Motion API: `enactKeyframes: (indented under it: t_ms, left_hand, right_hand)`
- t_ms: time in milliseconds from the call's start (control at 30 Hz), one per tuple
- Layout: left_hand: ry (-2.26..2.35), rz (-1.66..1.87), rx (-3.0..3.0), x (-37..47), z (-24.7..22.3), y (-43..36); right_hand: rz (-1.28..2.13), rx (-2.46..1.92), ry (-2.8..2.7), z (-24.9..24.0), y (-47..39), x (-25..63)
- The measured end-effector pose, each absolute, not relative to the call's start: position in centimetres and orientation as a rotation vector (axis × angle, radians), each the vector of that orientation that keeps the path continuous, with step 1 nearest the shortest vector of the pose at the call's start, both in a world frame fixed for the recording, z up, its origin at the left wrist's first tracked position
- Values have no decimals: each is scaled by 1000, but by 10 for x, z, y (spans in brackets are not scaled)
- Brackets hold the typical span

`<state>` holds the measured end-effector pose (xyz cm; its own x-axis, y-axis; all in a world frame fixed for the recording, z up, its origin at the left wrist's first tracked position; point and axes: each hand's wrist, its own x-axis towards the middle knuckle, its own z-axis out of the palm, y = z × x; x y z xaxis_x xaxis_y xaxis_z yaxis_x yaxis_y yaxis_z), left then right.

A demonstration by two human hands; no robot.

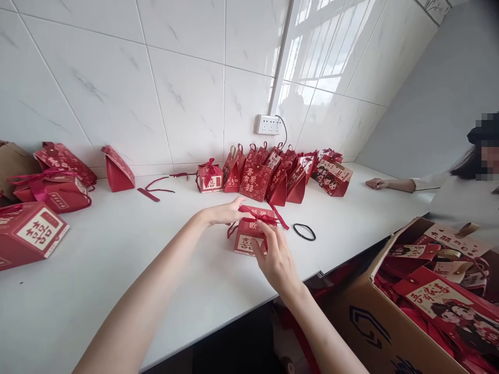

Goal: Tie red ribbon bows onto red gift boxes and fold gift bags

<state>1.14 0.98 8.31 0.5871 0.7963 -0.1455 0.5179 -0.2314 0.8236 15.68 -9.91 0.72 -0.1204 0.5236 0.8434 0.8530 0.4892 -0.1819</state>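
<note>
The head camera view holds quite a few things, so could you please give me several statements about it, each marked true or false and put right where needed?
1. The left hand and the right hand are both at the small red box. True.
2. The ribbon on that box is green. False: it is red.
3. The black loop lies to the left of that box in the picture. False: it lies to the right.
4. A socket strip is mounted on the tiled wall. True.
5. The cardboard carton is at the left of the picture. False: it is at the lower right.
6. A co-worker's hand is at the right part of the white table. True.
</note>
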Motion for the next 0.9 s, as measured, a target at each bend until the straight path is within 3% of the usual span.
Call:
enactKeyframes:
  t_ms: [233, 900]
  left_hand:
    - [1036, 142, 1907, 13, 83, 6]
    - [1173, 455, 1799, 26, 67, 10]
  right_hand:
    - [-461, -1161, -1773, 9, -94, 148]
    - [-445, -861, -1831, 7, -95, 163]
